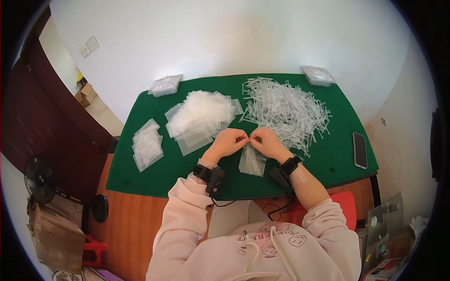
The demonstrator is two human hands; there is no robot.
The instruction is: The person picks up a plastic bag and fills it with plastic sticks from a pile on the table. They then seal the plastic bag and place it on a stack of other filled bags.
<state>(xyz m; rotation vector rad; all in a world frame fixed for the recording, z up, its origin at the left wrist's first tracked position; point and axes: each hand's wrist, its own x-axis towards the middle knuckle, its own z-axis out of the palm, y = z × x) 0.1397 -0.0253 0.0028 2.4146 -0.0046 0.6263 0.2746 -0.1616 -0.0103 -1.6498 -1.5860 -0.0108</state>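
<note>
My left hand (230, 142) and my right hand (268, 142) meet over the table, fingertips pinched together at the top edge of a small clear plastic bag (253, 164). The bag hangs down toward me, with several thin clear sticks inside. Just beyond my right hand spreads a large loose pile of thin clear plastic sticks (286, 110), some with small loops at the ends. Past my left hand lies a heap of flat clear plastic bags (201, 114). To the far left is a smaller stack of filled bags (148, 145).
The green-covered table (309, 171) has a clear packet (165, 85) at its back left edge and another packet (318, 76) at the back right. A phone (360, 150) lies near the right edge. A red stool (344, 206) stands below, and a black fan (40, 178) is at left.
</note>
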